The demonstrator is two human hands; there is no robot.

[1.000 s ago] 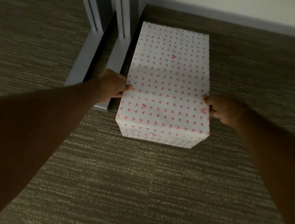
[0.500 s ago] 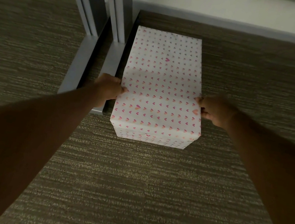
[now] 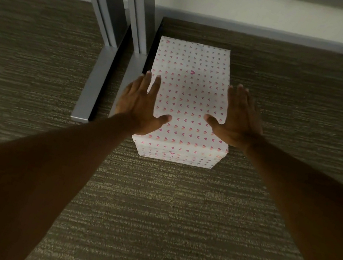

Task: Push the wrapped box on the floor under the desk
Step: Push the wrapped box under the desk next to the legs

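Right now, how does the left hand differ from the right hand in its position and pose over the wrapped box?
The left hand sits at the edge of the wrapped box nearest the grey desk legs; the right hand sits at the opposite edge, beside bare carpet. The left hand's fingers overlap the box top more, while the right hand's lie mostly past the edge. Both are open and flat, thumbs pointing inward, gripping nothing.
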